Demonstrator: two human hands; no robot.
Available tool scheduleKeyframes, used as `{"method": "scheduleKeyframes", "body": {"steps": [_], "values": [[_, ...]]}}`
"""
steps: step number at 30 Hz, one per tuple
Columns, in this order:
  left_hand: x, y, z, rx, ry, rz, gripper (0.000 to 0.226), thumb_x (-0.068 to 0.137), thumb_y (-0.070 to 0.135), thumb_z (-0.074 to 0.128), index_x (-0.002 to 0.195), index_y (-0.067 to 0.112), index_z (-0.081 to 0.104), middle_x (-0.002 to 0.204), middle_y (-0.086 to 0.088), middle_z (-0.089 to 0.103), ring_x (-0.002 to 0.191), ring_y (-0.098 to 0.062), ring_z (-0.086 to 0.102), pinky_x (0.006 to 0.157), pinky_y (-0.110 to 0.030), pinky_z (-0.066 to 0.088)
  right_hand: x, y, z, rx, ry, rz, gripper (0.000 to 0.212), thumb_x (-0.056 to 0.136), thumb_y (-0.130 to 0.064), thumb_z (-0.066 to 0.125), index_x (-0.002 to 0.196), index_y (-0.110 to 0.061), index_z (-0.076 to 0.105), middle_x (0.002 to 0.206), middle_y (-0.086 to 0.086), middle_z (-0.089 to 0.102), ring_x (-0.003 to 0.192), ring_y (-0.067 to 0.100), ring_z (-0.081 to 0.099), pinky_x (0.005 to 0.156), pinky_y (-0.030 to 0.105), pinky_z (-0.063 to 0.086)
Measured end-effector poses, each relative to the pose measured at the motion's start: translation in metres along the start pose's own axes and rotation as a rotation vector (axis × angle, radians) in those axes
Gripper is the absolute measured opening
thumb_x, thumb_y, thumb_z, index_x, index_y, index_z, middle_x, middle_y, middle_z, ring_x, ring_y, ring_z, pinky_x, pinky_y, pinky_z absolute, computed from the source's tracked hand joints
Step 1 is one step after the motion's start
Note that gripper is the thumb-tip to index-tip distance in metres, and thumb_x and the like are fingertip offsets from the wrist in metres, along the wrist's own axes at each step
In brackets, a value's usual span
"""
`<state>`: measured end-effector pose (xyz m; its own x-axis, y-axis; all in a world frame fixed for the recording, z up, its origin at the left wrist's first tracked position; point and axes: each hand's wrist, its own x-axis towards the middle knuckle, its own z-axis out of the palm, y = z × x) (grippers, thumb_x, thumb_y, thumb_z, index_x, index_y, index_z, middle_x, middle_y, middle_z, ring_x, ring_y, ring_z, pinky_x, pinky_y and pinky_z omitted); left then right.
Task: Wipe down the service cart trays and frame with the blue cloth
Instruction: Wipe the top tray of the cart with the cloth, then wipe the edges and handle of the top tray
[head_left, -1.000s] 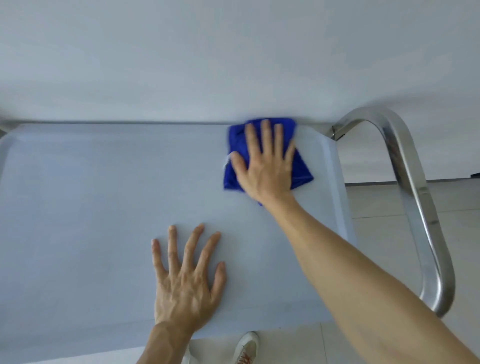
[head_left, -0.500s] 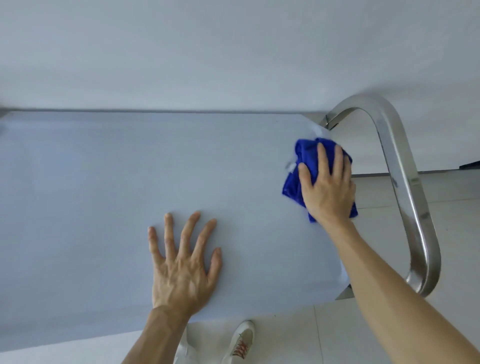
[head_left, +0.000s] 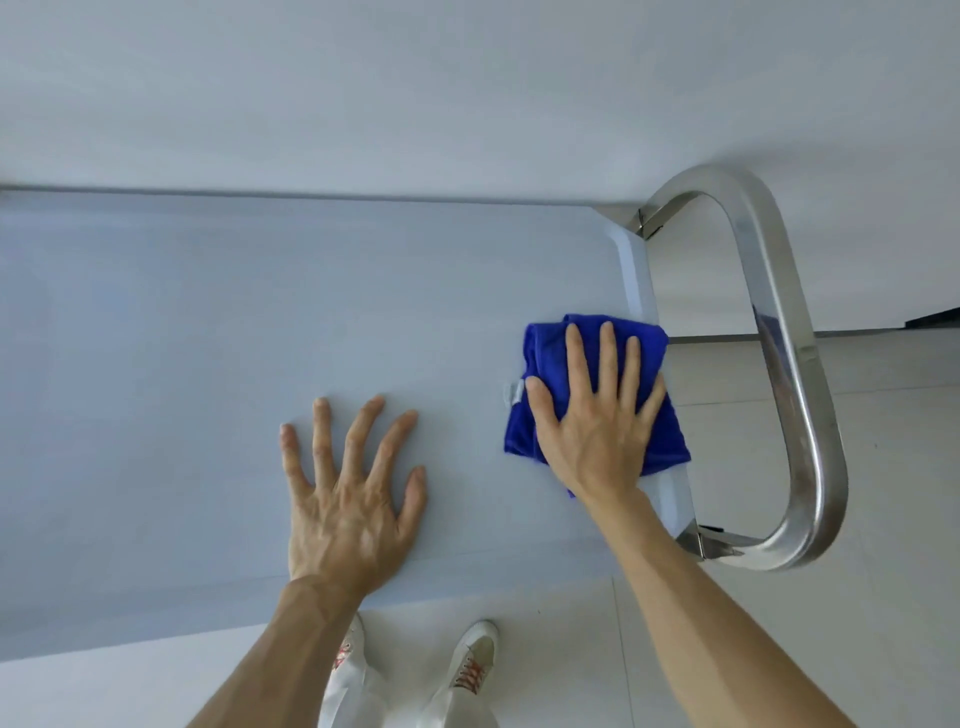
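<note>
The cart's grey top tray (head_left: 208, 364) fills the left and middle of the head view. A folded blue cloth (head_left: 540, 358) lies at the tray's right edge. My right hand (head_left: 597, 421) presses flat on the cloth with straight, spread fingers. My left hand (head_left: 348, 493) rests flat on the bare tray near its front edge, fingers spread, a short way left of the cloth. The cart's steel loop handle (head_left: 795, 374) curves round beyond the tray's right end.
A white wall (head_left: 467, 93) rises right behind the cart's far edge. Pale tiled floor (head_left: 883, 467) lies to the right and in front. My two white shoes (head_left: 472, 670) stand below the tray's front edge.
My right hand slid the cloth from the tray's far right corner along the right edge toward me. My left hand stayed flat in place on the tray.
</note>
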<state>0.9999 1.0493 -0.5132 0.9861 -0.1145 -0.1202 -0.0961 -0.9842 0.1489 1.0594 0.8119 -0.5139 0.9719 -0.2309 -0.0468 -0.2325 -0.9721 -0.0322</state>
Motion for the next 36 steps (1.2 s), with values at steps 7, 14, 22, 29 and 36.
{"method": "scheduleKeyframes", "body": {"steps": [7, 14, 22, 29, 36], "values": [[-0.003, 0.0, 0.0, -0.014, 0.018, -0.004, 0.06, 0.094, 0.052, 0.034, 0.15, 0.029, 0.041, 0.157, -0.002, 0.036, 0.151, -0.042, 0.013, 0.12, -0.065, 0.004, -0.109, -0.003, -0.012, 0.072, -0.086, -0.316, 0.079, 0.092, -0.074, 0.037, 0.158, -0.031, 0.027, 0.168, 0.005, 0.017, 0.155, 0.032, 0.008, 0.119, 0.065, 0.017], [-0.003, 0.0, 0.002, -0.039, 0.016, -0.022, 0.059, 0.096, 0.053, 0.032, 0.151, 0.032, 0.037, 0.158, 0.001, 0.033, 0.152, -0.04, 0.01, 0.121, -0.062, 0.001, -0.152, 0.045, -0.005, 0.008, -0.094, -0.648, 0.084, 0.085, -0.033, 0.072, 0.157, -0.037, 0.028, 0.165, -0.001, 0.026, 0.153, 0.029, 0.022, 0.112, 0.06, 0.037], [-0.002, -0.002, 0.002, -0.051, 0.007, -0.019, 0.061, 0.096, 0.054, 0.03, 0.152, 0.031, 0.037, 0.159, 0.0, 0.035, 0.152, -0.041, 0.01, 0.121, -0.063, 0.0, -0.139, 0.08, -0.036, 0.209, -0.262, -0.674, 0.07, 0.086, -0.012, 0.06, 0.148, -0.04, 0.042, 0.16, -0.016, 0.034, 0.151, 0.014, 0.027, 0.115, 0.046, 0.037], [-0.001, -0.001, -0.01, -0.127, -0.083, -0.013, 0.062, 0.097, 0.057, 0.024, 0.151, 0.03, 0.038, 0.158, -0.001, 0.038, 0.152, -0.041, 0.013, 0.121, -0.063, -0.001, -0.142, 0.078, -0.116, 0.778, -0.5, -0.08, 0.055, 0.095, -0.01, 0.057, 0.128, -0.055, 0.056, 0.133, -0.032, 0.057, 0.129, -0.002, 0.052, 0.109, 0.026, 0.042], [0.002, 0.0, -0.029, -0.178, -0.179, -0.043, 0.062, 0.09, 0.059, 0.032, 0.148, 0.041, 0.036, 0.154, 0.002, 0.04, 0.148, -0.04, 0.019, 0.118, -0.058, -0.002, -0.129, 0.094, -0.236, 1.085, -0.192, 0.159, 0.048, 0.098, -0.001, 0.058, 0.127, -0.039, 0.062, 0.123, -0.018, 0.068, 0.117, 0.008, 0.063, 0.099, 0.022, 0.049]]}}
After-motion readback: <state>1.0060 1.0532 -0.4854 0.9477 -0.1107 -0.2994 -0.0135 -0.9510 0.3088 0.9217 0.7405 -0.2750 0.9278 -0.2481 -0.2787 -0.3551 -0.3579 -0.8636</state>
